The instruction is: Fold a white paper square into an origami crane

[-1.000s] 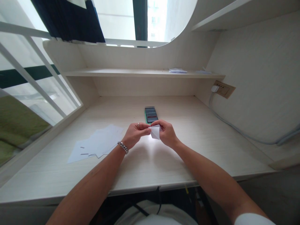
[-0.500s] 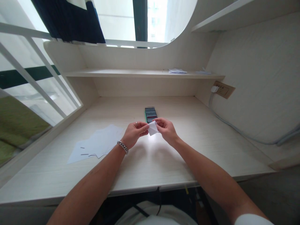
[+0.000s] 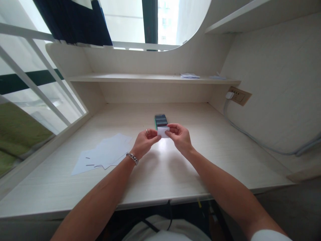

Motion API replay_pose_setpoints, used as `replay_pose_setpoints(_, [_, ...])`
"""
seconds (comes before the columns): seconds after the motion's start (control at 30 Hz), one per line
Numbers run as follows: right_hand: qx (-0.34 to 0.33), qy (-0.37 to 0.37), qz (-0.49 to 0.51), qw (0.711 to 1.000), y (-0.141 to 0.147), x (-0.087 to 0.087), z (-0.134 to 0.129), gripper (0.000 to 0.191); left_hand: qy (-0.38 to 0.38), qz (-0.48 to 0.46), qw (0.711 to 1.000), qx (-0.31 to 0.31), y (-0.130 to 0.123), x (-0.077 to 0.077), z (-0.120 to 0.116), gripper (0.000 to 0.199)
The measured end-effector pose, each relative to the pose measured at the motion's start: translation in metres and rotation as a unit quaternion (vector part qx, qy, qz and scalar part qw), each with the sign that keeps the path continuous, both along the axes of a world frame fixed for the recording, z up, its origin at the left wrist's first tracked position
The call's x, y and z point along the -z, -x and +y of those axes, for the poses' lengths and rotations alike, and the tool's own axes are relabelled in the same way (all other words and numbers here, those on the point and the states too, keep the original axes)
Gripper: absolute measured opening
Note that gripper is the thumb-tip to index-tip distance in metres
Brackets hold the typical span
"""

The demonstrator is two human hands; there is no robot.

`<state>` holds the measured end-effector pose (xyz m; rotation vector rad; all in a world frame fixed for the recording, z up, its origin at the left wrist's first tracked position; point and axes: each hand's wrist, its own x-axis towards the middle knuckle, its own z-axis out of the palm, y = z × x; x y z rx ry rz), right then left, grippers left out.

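Observation:
A small white piece of paper (image 3: 163,132), roughly rectangular, is held up between my two hands above the desk. My left hand (image 3: 144,140) pinches its left edge between thumb and fingers. The right edge sits in the pinch of my right hand (image 3: 180,136), whose thumb lies over the near face. Just behind the paper a phone (image 3: 161,119) with a green edge lies on the desk, its near end hidden by the paper. Left of my left hand, several white paper sheets (image 3: 106,151) lie overlapping, with a few narrow dark strips on them.
The pale wooden desk (image 3: 200,167) reaches back to a raised shelf (image 3: 137,78), where folded papers (image 3: 190,76) lie. A plug with a grey cable (image 3: 250,135) hangs from the wall socket (image 3: 240,96) on the right. White railings (image 3: 40,83) stand at the left.
The paper has turned from a tilted, pointed shape to a level rectangle facing me. My right thumb has shifted onto its face, and both hands still hold it.

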<state>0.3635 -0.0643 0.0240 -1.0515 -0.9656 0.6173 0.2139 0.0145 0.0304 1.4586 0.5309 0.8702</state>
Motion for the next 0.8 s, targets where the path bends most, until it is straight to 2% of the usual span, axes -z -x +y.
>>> replay_pose_setpoints(0.13, [-0.014, 0.0, -0.06, 0.998, 0.001, 0.0031, -0.0002, 0.028, -0.082, -0.024, 0.996, -0.021, 0.001, -0.001, -0.0019, 0.045])
replay_pose_setpoints(0.33, [-0.023, -0.007, -0.094, 0.995, 0.0038, 0.0038, -0.0019, 0.027, -0.169, 0.027, 0.983, -0.067, 0.0015, 0.0019, -0.0028, 0.03])
replay_pose_setpoints(0.5, [0.021, -0.004, -0.122, 0.992, 0.0016, 0.0051, -0.0012, 0.021, -0.173, 0.04, 0.98, -0.09, 0.0015, -0.0004, -0.005, 0.028])
replay_pose_setpoints(0.8, [0.002, -0.002, -0.042, 0.999, 0.0018, 0.0071, 0.0034, 0.029, -0.157, 0.015, 0.983, -0.094, -0.0005, 0.0023, -0.0059, 0.028])
